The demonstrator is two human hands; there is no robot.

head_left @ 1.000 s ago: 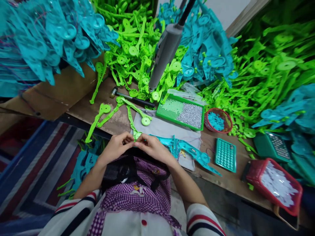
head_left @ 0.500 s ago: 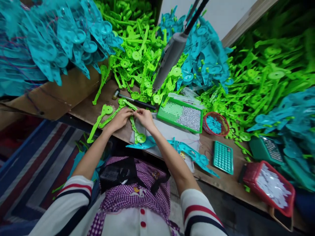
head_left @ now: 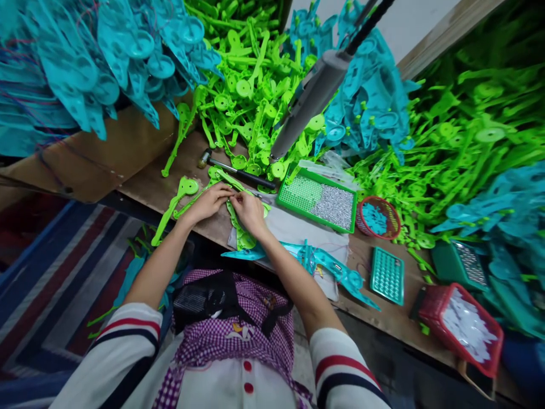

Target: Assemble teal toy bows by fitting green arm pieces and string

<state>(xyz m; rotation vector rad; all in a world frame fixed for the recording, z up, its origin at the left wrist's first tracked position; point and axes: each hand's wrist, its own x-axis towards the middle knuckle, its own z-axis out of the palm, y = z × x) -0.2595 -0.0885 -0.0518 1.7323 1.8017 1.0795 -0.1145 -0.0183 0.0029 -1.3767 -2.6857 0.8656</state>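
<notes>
My left hand (head_left: 212, 201) is closed, its fingers pressed together on a light-green plastic arm piece (head_left: 222, 176) at the table's near edge. Fingertips of my right hand (head_left: 248, 211) are pinched close beside it, over another green plastic arm piece (head_left: 243, 236) that hangs down toward me. What lies between the fingertips is too small and covered to make out. Further green pieces (head_left: 175, 207) lie left of my left hand. Below my right forearm rests a long blue plastic part (head_left: 326, 261), on a grey cloth (head_left: 293, 224).
Behind my hands lies a hammer (head_left: 242, 173). A grey electric screwdriver (head_left: 310, 105) hangs above the table. To the right are a green tray of screws (head_left: 354, 218), red baskets (head_left: 398, 224) and a teal tray (head_left: 386, 275). Green (head_left: 251, 74) and blue (head_left: 366, 91) parts are heaped behind.
The green piece beneath my right hand has turned, and its round end no longer faces up. Both hands stay close together. The whole view has shifted slightly.
</notes>
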